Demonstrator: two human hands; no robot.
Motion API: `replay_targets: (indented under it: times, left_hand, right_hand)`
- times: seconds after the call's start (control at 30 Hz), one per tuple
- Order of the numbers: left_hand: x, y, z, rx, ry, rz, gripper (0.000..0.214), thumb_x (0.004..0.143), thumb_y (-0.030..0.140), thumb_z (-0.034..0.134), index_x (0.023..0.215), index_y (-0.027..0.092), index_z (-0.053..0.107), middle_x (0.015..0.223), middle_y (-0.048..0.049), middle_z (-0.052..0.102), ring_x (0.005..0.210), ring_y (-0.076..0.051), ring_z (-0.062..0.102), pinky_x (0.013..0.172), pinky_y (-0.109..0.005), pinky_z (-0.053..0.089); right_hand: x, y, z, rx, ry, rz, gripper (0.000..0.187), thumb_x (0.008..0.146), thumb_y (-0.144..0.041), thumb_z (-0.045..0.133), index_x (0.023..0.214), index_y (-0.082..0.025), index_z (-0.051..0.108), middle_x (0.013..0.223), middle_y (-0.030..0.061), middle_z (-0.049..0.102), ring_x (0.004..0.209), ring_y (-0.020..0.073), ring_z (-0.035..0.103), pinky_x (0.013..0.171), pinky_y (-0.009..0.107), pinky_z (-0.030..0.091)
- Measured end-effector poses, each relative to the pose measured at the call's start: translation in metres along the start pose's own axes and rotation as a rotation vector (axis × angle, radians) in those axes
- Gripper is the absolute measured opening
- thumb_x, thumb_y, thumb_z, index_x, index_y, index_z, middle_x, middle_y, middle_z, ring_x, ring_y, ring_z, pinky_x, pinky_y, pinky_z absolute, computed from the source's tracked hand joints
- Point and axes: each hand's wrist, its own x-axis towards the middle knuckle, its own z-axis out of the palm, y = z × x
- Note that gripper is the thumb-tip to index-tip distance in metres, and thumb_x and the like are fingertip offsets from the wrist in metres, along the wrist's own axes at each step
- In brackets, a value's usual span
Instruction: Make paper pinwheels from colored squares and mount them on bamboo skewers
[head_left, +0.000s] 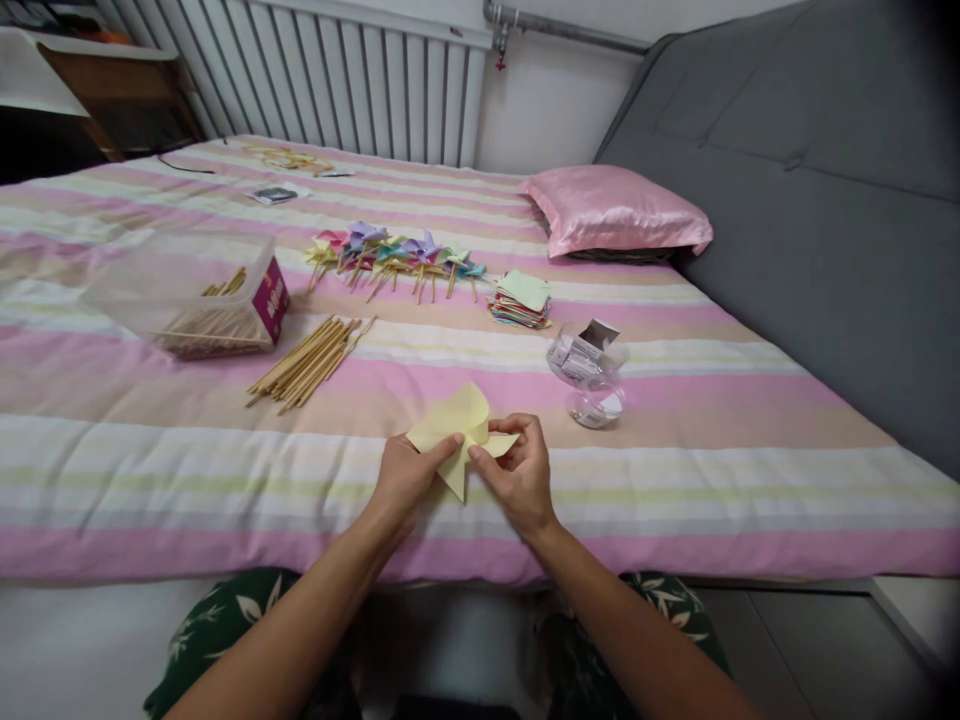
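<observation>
Both hands hold one yellow paper pinwheel [454,425] above the near edge of the bed, its blades partly folded toward the middle. My left hand [411,468] pinches its left side, thumb near the centre. My right hand [519,470] grips the right side, with the thumb pressed at the centre and the fingers behind a folded point. Whether a pin sits under the thumbs is hidden. Beyond my left hand lies a bundle of thin wooden sticks [307,365]. Farther off are several finished pinwheels [397,255] on sticks, in mixed colours.
A clear plastic box [180,290] of sticks stands at the left. A stack of coloured paper squares [521,298] lies past my hands. Two small clear containers [586,352] sit to the right. A pink pillow [615,210] rests by the grey headboard [787,180].
</observation>
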Motion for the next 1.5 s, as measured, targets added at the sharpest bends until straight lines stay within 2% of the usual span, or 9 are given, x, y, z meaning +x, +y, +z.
replay_targets:
  times: [0.1,0.17,0.37,0.53,0.67,0.8,0.97,1.23,1.5]
  left_hand:
    - [-0.001,0.0,-0.001,-0.001,-0.03,0.001,0.035,0.057,0.028,0.079,0.086,0.01,0.071,0.079,-0.008,0.072,0.063,-0.016,0.062,0.058,-0.025,0.047]
    - [-0.001,0.0,-0.001,-0.007,-0.067,0.002,0.035,0.058,0.028,0.078,0.087,0.01,0.071,0.081,-0.0086,0.072,0.065,-0.017,0.063,0.06,-0.026,0.048]
    - [-0.007,-0.001,0.004,0.001,-0.144,0.042,0.037,0.063,0.029,0.076,0.095,0.012,0.071,0.094,-0.011,0.072,0.078,-0.021,0.065,0.07,-0.028,0.049]
    - [-0.005,0.007,-0.001,0.026,-0.192,-0.027,0.037,0.061,0.031,0.077,0.092,0.01,0.07,0.085,-0.0104,0.072,0.07,-0.019,0.063,0.063,-0.027,0.047]
    - [-0.001,0.02,-0.012,0.111,-0.33,-0.11,0.03,0.065,0.034,0.074,0.084,0.011,0.072,0.076,-0.0088,0.07,0.065,-0.017,0.061,0.06,-0.024,0.044]
    - [0.0,0.026,-0.017,0.151,-0.374,-0.17,0.026,0.064,0.035,0.074,0.075,0.011,0.072,0.069,-0.0089,0.069,0.06,-0.017,0.06,0.056,-0.023,0.042]
    - [0.001,0.019,-0.016,0.224,-0.418,-0.166,0.03,0.064,0.033,0.074,0.084,0.011,0.073,0.073,-0.0098,0.07,0.057,-0.016,0.059,0.053,-0.023,0.04]
    - [-0.001,0.015,-0.012,0.276,-0.317,-0.144,0.02,0.057,0.028,0.076,0.069,0.012,0.072,0.064,-0.0068,0.069,0.052,-0.016,0.059,0.047,-0.021,0.039]
    - [0.001,0.012,-0.015,0.246,-0.323,-0.154,0.025,0.057,0.026,0.076,0.077,0.012,0.073,0.071,-0.0081,0.071,0.057,-0.018,0.062,0.051,-0.024,0.044]
  right_hand:
    - [0.001,-0.001,0.0,0.018,-0.019,0.058,0.065,0.068,-0.031,0.073,0.121,-0.027,0.035,0.087,-0.0006,0.058,0.068,0.0137,0.062,0.056,0.024,0.052]
    - [0.002,-0.002,-0.001,0.026,-0.041,0.1,0.072,0.069,-0.032,0.072,0.127,-0.027,0.03,0.088,-0.0001,0.059,0.067,0.0144,0.062,0.055,0.024,0.052]
    - [0.004,-0.001,-0.003,0.027,-0.034,0.146,0.064,0.069,-0.033,0.07,0.124,-0.025,0.038,0.084,0.0006,0.062,0.08,0.0186,0.063,0.064,0.028,0.054]
    - [0.009,-0.002,-0.009,0.092,-0.048,0.231,0.062,0.065,-0.032,0.074,0.119,-0.025,0.044,0.085,0.0001,0.062,0.078,0.018,0.064,0.065,0.029,0.054]
    - [0.017,-0.01,-0.02,0.182,-0.169,0.404,0.06,0.061,-0.028,0.075,0.115,-0.023,0.048,0.089,0.0016,0.063,0.074,0.0176,0.064,0.06,0.028,0.053]
    - [0.019,-0.017,-0.026,0.19,-0.304,0.5,0.063,0.061,-0.026,0.075,0.117,-0.023,0.047,0.089,0.0023,0.064,0.071,0.0186,0.065,0.059,0.03,0.053]
    - [0.017,-0.017,-0.025,0.166,-0.335,0.485,0.063,0.06,-0.025,0.076,0.116,-0.024,0.048,0.082,-0.0008,0.061,0.066,0.0165,0.064,0.057,0.028,0.053]
    - [0.016,-0.016,-0.024,0.023,-0.335,0.419,0.065,0.058,-0.027,0.077,0.117,-0.024,0.049,0.081,-0.0022,0.055,0.065,0.0137,0.061,0.055,0.026,0.053]
    - [0.015,-0.016,-0.021,0.046,-0.314,0.375,0.064,0.061,-0.028,0.075,0.118,-0.025,0.046,0.078,-0.0028,0.058,0.06,0.012,0.058,0.052,0.023,0.049]
